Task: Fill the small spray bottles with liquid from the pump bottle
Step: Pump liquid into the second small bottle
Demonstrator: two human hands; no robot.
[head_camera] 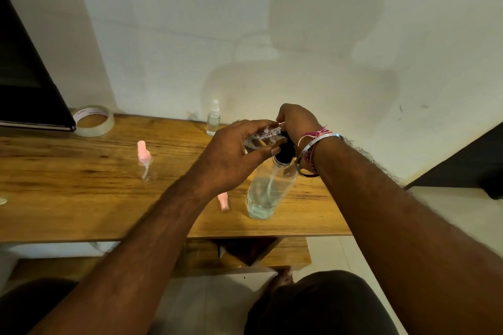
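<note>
The left hand (231, 155) is closest, its fingers curled round a small clear spray bottle (262, 136) with its sprayer off, held tilted almost flat with its open neck against the black pump head (285, 148). The right hand (295, 122) is curled over that pump head from above, gripping it. The pump bottle (268, 193) stands near the surface's (81, 198) front edge, right of centre, about half full of clear liquid.

The risk, as I judge it, is a miss: the neck is narrow, and a hard press could squirt past it onto the surface, or rock the tall bottle. The loose pink sprayer (223, 201) lying just beside its base could get wet.

A pink-capped bottle (145, 163) stands towards the left, and a white-capped bottle (213, 118) stands at the back edge.
</note>
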